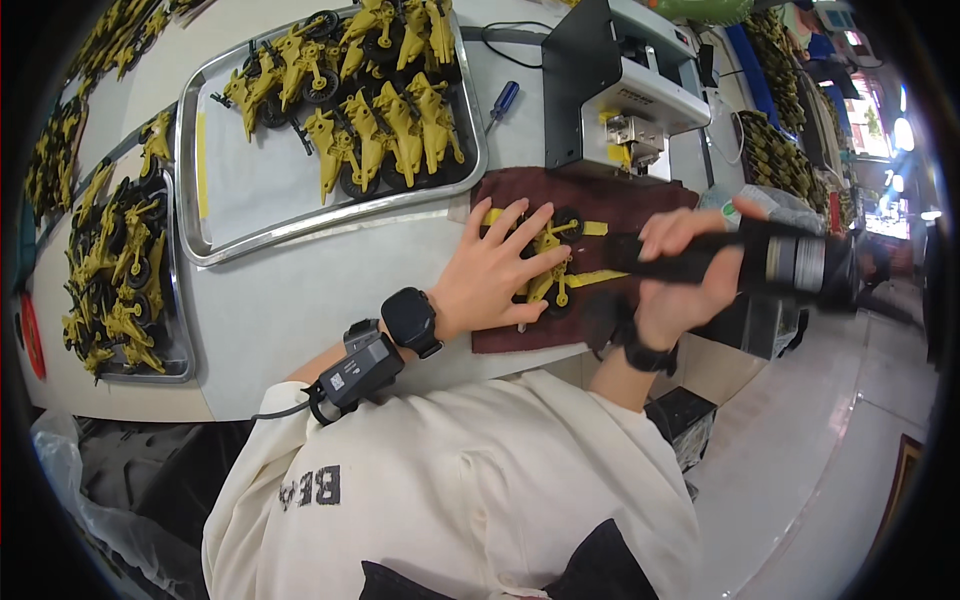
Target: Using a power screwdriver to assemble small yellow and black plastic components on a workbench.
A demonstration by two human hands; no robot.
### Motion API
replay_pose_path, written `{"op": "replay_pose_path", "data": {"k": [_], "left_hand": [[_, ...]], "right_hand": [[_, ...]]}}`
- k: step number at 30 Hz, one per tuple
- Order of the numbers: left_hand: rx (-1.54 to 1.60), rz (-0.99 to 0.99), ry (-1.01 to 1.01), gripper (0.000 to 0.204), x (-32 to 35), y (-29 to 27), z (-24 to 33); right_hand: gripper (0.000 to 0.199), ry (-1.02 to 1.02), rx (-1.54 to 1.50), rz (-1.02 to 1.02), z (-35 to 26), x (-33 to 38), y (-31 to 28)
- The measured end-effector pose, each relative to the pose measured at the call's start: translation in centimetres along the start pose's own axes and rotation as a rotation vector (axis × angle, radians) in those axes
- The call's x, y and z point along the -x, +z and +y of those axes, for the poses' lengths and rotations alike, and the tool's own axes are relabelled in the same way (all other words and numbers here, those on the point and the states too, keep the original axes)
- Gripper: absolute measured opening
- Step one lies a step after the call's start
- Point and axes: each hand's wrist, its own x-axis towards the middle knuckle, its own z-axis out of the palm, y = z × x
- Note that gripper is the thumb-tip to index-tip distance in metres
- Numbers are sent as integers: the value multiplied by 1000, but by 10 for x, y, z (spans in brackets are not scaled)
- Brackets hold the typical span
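My left hand (pixel 492 268) lies with its fingers spread across yellow-and-black toy motorbikes (pixel 545 265), pressing them flat on a dark brown cloth (pixel 515 338). Its fingers hide part of them. In my right hand (pixel 690 265), just to the right of the toys, the fingers are wrapped round a black handheld tool (pixel 800 268) with a silver-grey band. The tool is smeared by motion, so its exact kind cannot be made out. Yellow strips (pixel 598 277) show on the cloth between the toys and the tool.
A metal tray (pixel 330 228) of yellow toy motorbikes stands at the far left, with a second, fuller tray (pixel 182 345) beside it. Behind the cloth is a black-and-white bench machine (pixel 630 110). A blue-handled screwdriver (pixel 506 100) lies near it. More yellow toys (pixel 780 155) are piled at the right.
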Motion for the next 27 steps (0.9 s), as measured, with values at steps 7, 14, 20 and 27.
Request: {"op": "replay_pose_path", "data": {"k": [7,14,20,27], "left_hand": [[-3,7,5,61,-2,0,0],[6,1,8,61,-2,0,0],[5,-5,24,59,-1,-2,0],[11,-17,9,58,-2,-1,0]], "right_hand": [[67,-9,146,85,-11,32,2],[44,76,128,189,14,27,1],[39,127,279,128,21,28,-1],[44,54,269,8,16,37,-2]]}}
